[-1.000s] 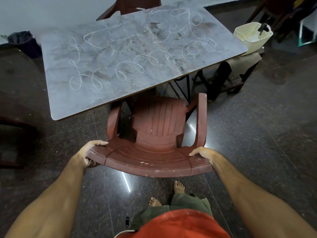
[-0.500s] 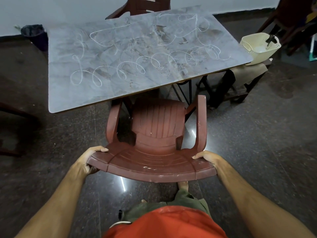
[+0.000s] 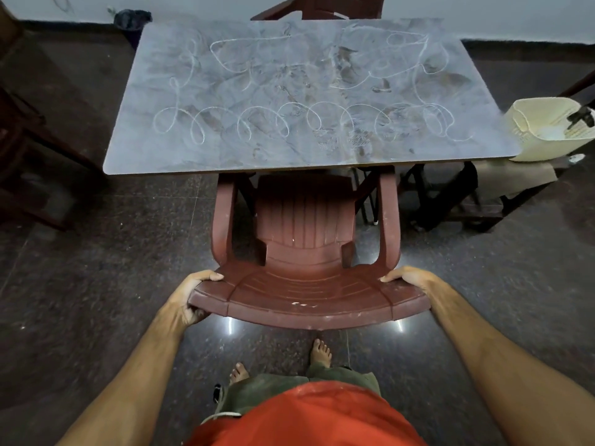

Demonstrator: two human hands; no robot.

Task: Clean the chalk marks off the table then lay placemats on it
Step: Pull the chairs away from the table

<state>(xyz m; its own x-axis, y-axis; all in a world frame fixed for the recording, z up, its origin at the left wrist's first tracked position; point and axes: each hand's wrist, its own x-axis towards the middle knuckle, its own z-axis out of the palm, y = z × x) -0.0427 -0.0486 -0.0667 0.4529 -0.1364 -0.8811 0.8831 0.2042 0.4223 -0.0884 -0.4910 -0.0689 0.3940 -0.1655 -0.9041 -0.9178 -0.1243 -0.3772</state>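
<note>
Both grips are closed on the chair [image 3: 306,252]; left hand [image 3: 190,297] wraps the left corner of the backrest top, fingers over the upper face and thumb under the edge; right hand [image 3: 409,280] lies curled over the right corner, thumb side hidden. Chair stands square to the person, its seat pointing away and its armrest fronts tucked just under the near edge of the surface [image 3: 309,156]; backrest top runs left to right between the two hands.

Chalk marks [image 3: 302,122] lie directly ahead of the grip, beyond the chair; their row of loops runs left to right along the near half of the surface, parallel to the backrest, with looser outlines further back. Neither hand is nearer; both sit level, well apart from the chalk.

Basket [image 3: 547,130] stands just beside the right end of the surface; contents unclear. No placemats visible.

Judgement: chair blocks the approach; cleaning not yet begun; whichever hand frees first must reach forward over the chair.
</note>
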